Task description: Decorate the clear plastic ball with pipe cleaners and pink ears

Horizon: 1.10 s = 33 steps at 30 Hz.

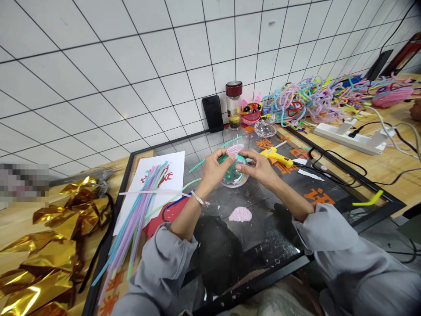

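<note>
white-tiled wall (131, 66) behind, striped pink piece (237, 149) at the far edge of the green dome (229, 175)

everything sits around the dome, which is held up between two hands over a dark glossy panel (263, 197) on a wooden tabletop (403, 173). the left hand (213, 166) has its fingers drawn in on the dome's left side, the right hand (261, 167) on its right; both grips look narrow, with thumbs on the near face. the striped piece sticks up past the dome's far edge, its long axis running roughly left to right. its lower end is right by the left fingertips, so that hand seems nearer; whether it touches the dome is hidden there.

a second pink piece (240, 214) lies flat on the panel, on the wearer's side of the dome and apart from it, also longer from left to right.

right of the dome rests a yellow glue gun (278, 157); left of it, a bundle of fuzzy stems (141, 215) lies across a white sheet (174, 169). beyond it, against the wall, stand a phone (213, 114) and a lidded jar (234, 107).
</note>
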Tool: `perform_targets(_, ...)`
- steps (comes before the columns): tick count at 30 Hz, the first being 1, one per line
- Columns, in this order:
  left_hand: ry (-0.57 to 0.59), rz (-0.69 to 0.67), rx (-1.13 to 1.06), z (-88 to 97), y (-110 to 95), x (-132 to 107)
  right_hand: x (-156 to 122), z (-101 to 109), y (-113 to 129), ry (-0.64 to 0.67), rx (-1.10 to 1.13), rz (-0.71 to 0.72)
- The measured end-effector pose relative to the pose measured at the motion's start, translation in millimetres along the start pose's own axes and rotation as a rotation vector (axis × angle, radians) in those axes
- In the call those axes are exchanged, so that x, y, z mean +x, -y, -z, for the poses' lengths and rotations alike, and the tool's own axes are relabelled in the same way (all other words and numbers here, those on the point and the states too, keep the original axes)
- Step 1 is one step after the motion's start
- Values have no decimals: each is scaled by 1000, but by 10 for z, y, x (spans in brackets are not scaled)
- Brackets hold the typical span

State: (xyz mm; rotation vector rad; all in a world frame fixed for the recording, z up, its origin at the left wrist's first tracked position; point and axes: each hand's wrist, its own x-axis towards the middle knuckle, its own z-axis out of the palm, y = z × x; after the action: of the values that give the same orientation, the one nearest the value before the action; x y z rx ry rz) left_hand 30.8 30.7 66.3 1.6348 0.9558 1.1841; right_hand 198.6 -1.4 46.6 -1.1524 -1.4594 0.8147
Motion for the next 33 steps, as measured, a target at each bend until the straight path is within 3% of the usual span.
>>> perform_targets(33, 9, -23, 7, -9, -29, -6, 1, 3, 12, -9, 2, -11)
